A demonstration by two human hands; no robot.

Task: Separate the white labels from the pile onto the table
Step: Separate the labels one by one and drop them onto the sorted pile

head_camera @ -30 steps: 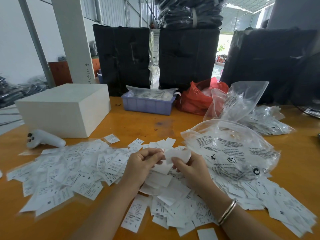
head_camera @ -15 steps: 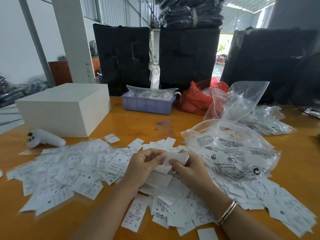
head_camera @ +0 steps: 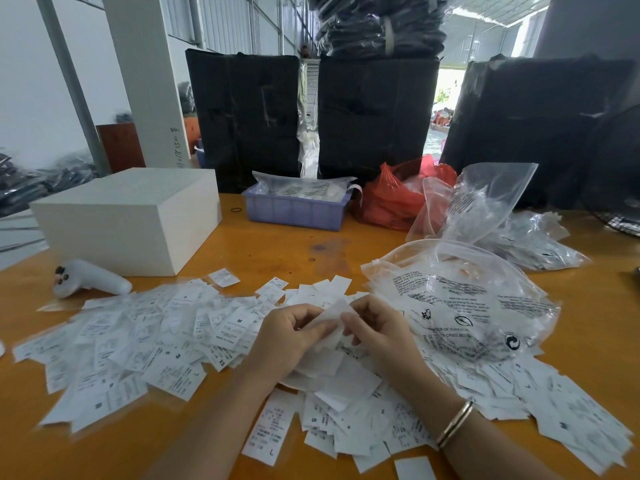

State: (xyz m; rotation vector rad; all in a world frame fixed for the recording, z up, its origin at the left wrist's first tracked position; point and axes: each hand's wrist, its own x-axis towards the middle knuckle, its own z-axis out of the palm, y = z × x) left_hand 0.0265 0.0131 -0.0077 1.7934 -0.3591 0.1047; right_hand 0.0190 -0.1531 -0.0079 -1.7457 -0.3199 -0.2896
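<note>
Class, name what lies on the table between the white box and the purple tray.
In the head view, only a small black ring lies between white box and purple tray.

Over the orange table (head_camera: 277, 247), the left hand (head_camera: 287, 336) and right hand (head_camera: 377, 329) pinched one white label (head_camera: 334, 311) above the label pile (head_camera: 339, 386).

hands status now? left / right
Left hand: closed, pinching a white label above the pile.
Right hand: closed, pinching the same label from its other side.
</note>
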